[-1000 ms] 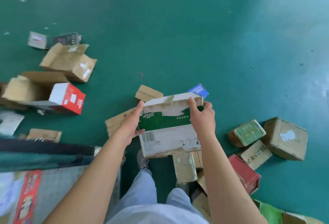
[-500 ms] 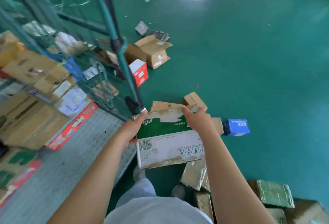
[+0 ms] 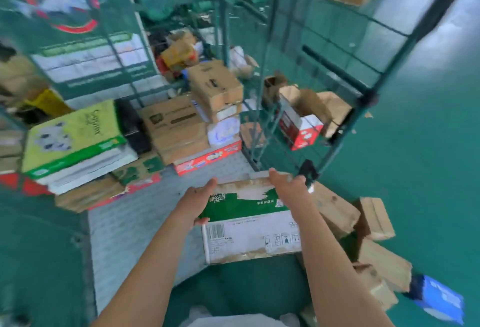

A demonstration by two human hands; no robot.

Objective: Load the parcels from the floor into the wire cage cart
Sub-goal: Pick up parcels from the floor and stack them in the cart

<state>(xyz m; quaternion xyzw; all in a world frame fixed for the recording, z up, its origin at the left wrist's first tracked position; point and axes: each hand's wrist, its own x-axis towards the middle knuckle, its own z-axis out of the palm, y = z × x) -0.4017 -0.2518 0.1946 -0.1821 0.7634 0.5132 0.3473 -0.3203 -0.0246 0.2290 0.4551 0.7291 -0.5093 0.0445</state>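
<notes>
Both hands, left hand (image 3: 198, 203) and right hand (image 3: 289, 187), clamped on green-and-white parcel (image 3: 249, 223): keep grip level, slide onto cart floor (image 3: 135, 223), clear of stacked boxes (image 3: 179, 129)

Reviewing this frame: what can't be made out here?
- Head view, green and white box: its far face and underside are turned away; the print is motion-blurred.
- Left hand and right hand: fingertips wrap over the box's far edge, out of sight.
- Wire cage cart: its top is cut off by the frame edge; stacked parcels hide the back.
</notes>
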